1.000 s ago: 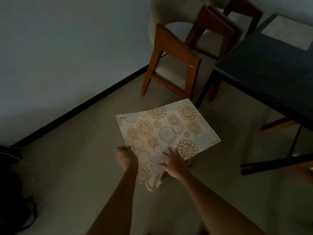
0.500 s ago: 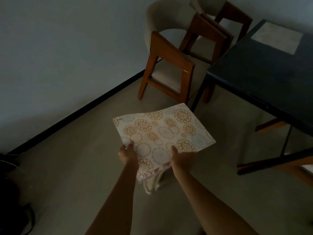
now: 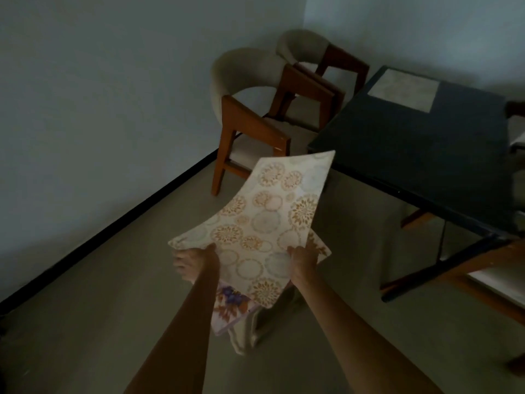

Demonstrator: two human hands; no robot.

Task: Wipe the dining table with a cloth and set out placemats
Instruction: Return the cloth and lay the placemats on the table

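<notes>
Both hands grip a patterned placemat [image 3: 264, 223]: left hand [image 3: 193, 263] at its 8 o'clock edge, right hand [image 3: 302, 260] at 4 o'clock; the dark tabletop [image 3: 426, 149] lies toward 2 o'clock.

Both arms reach forward, left hand [image 3: 196, 263] and right hand [image 3: 302, 261] each curled in a grip.

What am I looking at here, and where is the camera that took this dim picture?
No machine here: a person wears a camera on the head, looking down at their own arms. The left hand and the right hand each grip the near edge of a placemat with circle patterns, lifted off a stack whose flowered mat peeks out below. The stack seems to rest on a pale stool. Ahead stands the dark dining table, with one placemat already laid at its far corner. Two wooden chairs stand by the wall.
</notes>
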